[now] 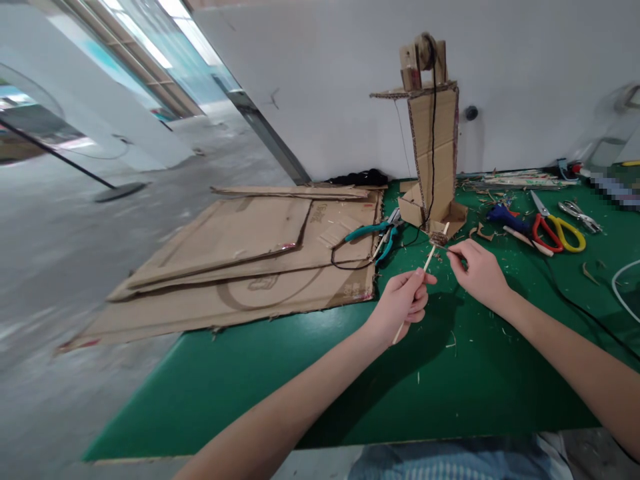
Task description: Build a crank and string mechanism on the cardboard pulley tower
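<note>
My left hand (pixel 401 303) is closed round a thin wooden stick (pixel 429 258), which slants up and away from me. Near the stick's far end sits a small cardboard wheel (pixel 439 238) with ridged edges. With thumb and forefinger pinched, my right hand (pixel 477 272) is at the wheel's right side; a thin dark piece shows at the fingertips, too small to name. Just behind both hands stands a cardboard tower (pixel 435 147). It carries a cardboard pulley (pixel 426 52) on top, and a black cord (pixel 434 127) hangs down its front.
Flat cardboard sheets (pixel 200 257) lie at the left, overhanging the green table (pixel 240 393). Teal-handled pliers (pixel 370 232) rest on their edge. To the right are scissors (pixel 557 233), a silver hand tool (pixel 580 216), a blue-handled tool (pixel 505 217), thin sticks (pixel 525 179) and scraps.
</note>
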`<action>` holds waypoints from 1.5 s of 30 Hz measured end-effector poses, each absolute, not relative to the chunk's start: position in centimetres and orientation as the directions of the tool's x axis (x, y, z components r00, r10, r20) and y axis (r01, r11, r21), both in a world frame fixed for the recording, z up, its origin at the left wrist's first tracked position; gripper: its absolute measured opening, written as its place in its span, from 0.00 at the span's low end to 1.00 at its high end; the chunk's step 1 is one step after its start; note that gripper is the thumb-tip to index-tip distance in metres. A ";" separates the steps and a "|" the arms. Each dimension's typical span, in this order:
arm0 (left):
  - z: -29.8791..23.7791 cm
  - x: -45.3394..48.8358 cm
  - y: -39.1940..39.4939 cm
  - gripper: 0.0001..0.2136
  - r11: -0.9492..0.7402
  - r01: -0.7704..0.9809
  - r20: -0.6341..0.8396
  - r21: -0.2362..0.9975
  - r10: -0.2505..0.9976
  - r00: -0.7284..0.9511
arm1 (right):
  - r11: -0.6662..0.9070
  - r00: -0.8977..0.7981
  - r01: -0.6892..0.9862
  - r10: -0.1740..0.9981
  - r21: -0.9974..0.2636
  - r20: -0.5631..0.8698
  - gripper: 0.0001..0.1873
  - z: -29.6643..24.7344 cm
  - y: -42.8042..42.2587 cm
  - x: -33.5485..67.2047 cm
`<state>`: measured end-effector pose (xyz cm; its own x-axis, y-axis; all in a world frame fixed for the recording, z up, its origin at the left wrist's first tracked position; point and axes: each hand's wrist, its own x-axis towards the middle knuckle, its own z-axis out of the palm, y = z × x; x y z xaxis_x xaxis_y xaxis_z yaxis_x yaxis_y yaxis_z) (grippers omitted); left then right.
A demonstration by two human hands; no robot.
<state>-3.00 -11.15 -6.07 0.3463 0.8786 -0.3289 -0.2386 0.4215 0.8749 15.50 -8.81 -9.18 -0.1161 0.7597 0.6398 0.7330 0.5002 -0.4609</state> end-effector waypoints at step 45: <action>-6.5 -2.8 -11.6 0.15 0.341 -0.229 -0.240 0.912 0.894 0.378 | 0.484 0.032 0.551 0.802 -0.680 0.597 0.04 -9.0 -8.9 14.4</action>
<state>-2.77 -11.57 -6.47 0.3777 0.8943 -0.2399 -0.2285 0.3412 0.9118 14.39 -8.92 -8.95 0.0325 0.8018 0.5967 0.5507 0.4839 -0.6801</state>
